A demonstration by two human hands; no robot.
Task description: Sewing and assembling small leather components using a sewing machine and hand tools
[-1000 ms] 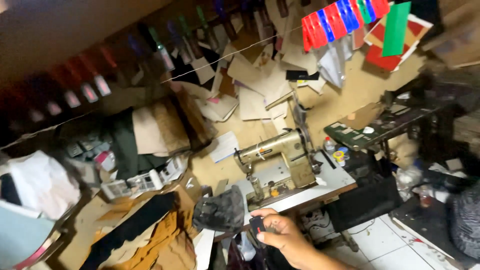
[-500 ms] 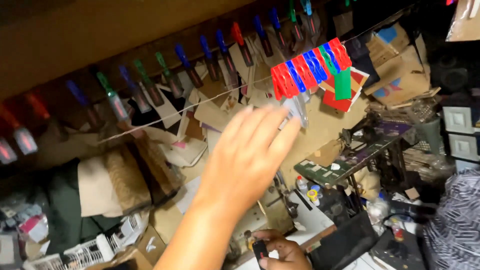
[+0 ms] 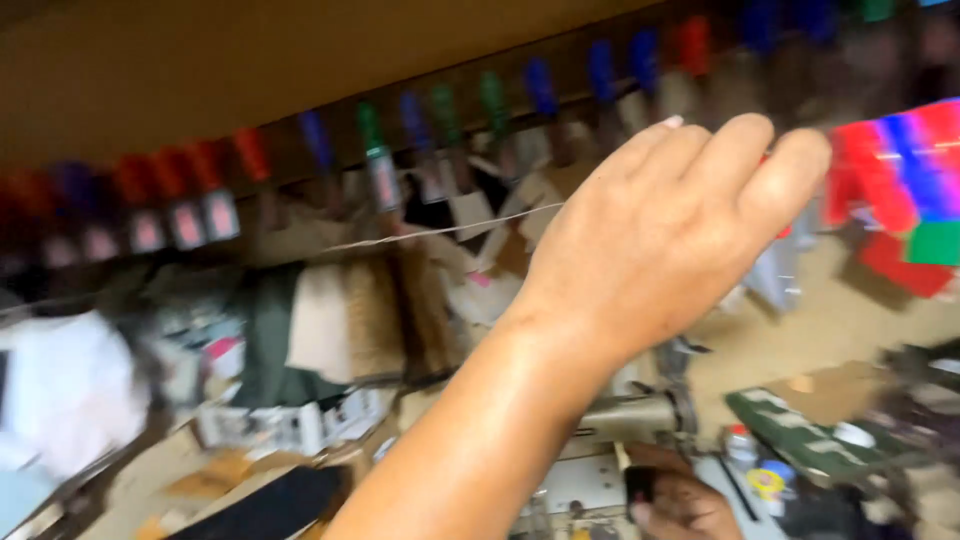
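Observation:
My left hand is raised to a thin wire strung across the wall. Its fingers are curled together at a bunch of red, blue and green clips hanging on that wire. Red shows between the fingers, but blur hides whether they grip a clip. Low in the view, my right hand holds a small black object in front of a beige sewing machine.
A row of coloured clips with tags hangs under a wooden shelf. Cardboard pattern pieces and dark cloth hang on the wall. White fabric is at left. A green board and small pots lie at right.
My left hand rose into view and its spread fingers have curled together by the red clips. The view swung up towards the wire. My right hand stays low, holding the black object.

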